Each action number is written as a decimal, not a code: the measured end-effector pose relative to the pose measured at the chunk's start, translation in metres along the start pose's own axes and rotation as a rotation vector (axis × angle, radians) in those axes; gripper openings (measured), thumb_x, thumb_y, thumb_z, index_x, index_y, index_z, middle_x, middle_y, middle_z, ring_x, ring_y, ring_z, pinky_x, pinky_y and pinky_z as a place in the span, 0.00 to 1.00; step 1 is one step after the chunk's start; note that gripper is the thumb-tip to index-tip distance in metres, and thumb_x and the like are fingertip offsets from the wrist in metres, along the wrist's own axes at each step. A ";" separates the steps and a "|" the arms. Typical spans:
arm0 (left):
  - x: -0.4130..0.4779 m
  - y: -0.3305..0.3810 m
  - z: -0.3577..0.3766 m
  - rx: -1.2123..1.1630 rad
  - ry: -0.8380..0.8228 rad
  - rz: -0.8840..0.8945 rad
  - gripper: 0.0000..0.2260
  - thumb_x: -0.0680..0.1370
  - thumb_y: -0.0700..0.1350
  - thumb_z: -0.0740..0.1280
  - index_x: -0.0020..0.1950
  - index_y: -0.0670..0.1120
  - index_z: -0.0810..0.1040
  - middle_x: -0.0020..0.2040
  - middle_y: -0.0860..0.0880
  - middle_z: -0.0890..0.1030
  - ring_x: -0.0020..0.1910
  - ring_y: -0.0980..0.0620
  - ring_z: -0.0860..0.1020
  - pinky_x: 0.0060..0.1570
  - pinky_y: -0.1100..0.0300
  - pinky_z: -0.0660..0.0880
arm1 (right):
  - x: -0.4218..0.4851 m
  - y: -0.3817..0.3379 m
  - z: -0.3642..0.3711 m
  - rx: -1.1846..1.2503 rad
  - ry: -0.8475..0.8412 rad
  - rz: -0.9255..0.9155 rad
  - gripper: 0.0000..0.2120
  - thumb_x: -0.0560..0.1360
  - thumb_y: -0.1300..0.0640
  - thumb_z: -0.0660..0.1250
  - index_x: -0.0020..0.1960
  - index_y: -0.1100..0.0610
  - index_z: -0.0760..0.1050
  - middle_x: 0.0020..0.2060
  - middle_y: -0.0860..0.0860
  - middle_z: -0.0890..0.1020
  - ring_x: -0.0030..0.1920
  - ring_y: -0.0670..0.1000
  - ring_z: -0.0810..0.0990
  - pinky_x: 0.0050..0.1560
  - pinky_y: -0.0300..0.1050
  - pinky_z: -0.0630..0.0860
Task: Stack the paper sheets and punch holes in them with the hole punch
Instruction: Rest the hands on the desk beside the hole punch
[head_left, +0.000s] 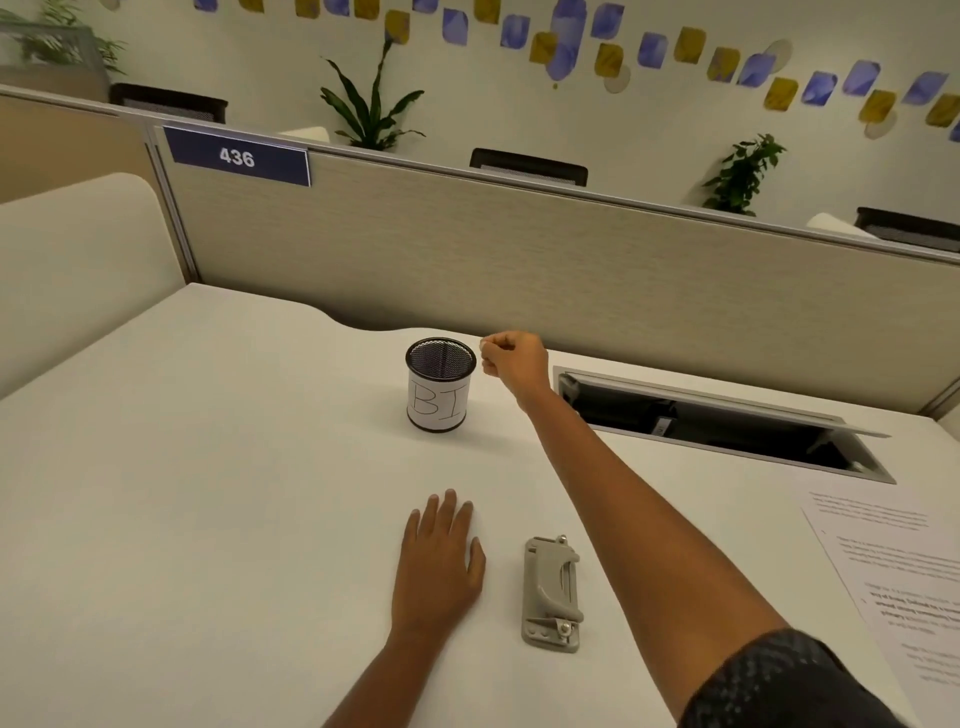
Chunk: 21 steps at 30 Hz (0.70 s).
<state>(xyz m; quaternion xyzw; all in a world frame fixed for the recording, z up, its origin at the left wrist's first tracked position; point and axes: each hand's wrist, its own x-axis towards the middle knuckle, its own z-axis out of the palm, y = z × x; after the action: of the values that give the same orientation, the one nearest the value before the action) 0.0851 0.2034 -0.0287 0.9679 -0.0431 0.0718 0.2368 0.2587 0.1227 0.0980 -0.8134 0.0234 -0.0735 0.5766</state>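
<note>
A grey hole punch (551, 592) lies on the white desk (234, 493) near the front, lengthwise away from me. Printed paper sheets (893, 566) lie at the desk's right edge, partly cut off by the frame. My left hand (439, 556) rests flat on the desk, fingers together, just left of the punch and holding nothing. My right hand (511, 361) is stretched far out, fingers pinched shut, right beside the rim of a black mesh cup (440, 384). Whether something small sits between the fingertips I cannot tell.
The mesh cup wears a white label with "BI" written on it. An open cable hatch (727, 421) is set into the desk at the back right. A beige partition (519, 260) with a "436" sign closes the desk's far side.
</note>
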 end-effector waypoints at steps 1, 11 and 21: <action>-0.001 0.000 0.000 -0.008 0.022 0.000 0.19 0.75 0.43 0.63 0.66 0.42 0.71 0.70 0.41 0.70 0.70 0.41 0.68 0.70 0.44 0.62 | -0.005 0.004 -0.006 0.027 0.015 0.013 0.08 0.74 0.67 0.63 0.48 0.70 0.79 0.37 0.58 0.78 0.34 0.52 0.75 0.48 0.49 0.79; -0.001 0.001 -0.001 0.008 0.068 -0.014 0.21 0.72 0.45 0.57 0.62 0.40 0.75 0.66 0.39 0.75 0.66 0.38 0.72 0.67 0.43 0.66 | -0.111 0.106 -0.128 -0.213 0.160 0.126 0.11 0.77 0.62 0.63 0.54 0.67 0.78 0.50 0.61 0.82 0.46 0.55 0.79 0.49 0.45 0.76; -0.002 0.005 -0.003 0.022 -0.012 -0.049 0.27 0.72 0.50 0.50 0.68 0.42 0.69 0.71 0.41 0.68 0.72 0.42 0.64 0.72 0.47 0.58 | -0.175 0.160 -0.224 -0.553 0.342 0.212 0.08 0.75 0.67 0.61 0.49 0.66 0.79 0.47 0.59 0.83 0.50 0.58 0.79 0.51 0.46 0.73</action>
<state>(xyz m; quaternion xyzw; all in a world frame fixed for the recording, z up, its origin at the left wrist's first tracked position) 0.0825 0.2007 -0.0245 0.9716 -0.0202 0.0607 0.2278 0.0606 -0.1183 0.0042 -0.9078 0.2231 -0.1394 0.3265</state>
